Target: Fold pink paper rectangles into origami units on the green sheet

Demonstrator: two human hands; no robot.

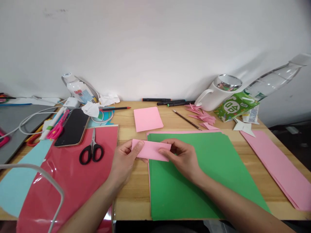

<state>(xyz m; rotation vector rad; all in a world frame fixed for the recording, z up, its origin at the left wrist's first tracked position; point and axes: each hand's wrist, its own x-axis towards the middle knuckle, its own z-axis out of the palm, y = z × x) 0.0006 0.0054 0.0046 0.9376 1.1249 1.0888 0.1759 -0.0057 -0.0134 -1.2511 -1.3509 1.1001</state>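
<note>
Both my hands hold a small folded pink paper (151, 150) just above the wooden table (132, 191). My left hand (123, 160) pinches its left end with thumb on top. My right hand (182, 157) pinches its right end, fingers closed on the edge. The paper hangs over the left edge of a green sheet (204, 174) that lies on a pink sheet. A pink square paper (147, 118) lies flat behind my hands.
Black scissors (91, 152) lie on a red sheet (70, 174) at left, beside a phone (73, 127). Folded pink pieces (202, 116), a pencil (186, 120), markers (170, 102), a white mug (220, 92), a green packet (234, 106), bottles and long pink sheets (279, 165) fill the back and right.
</note>
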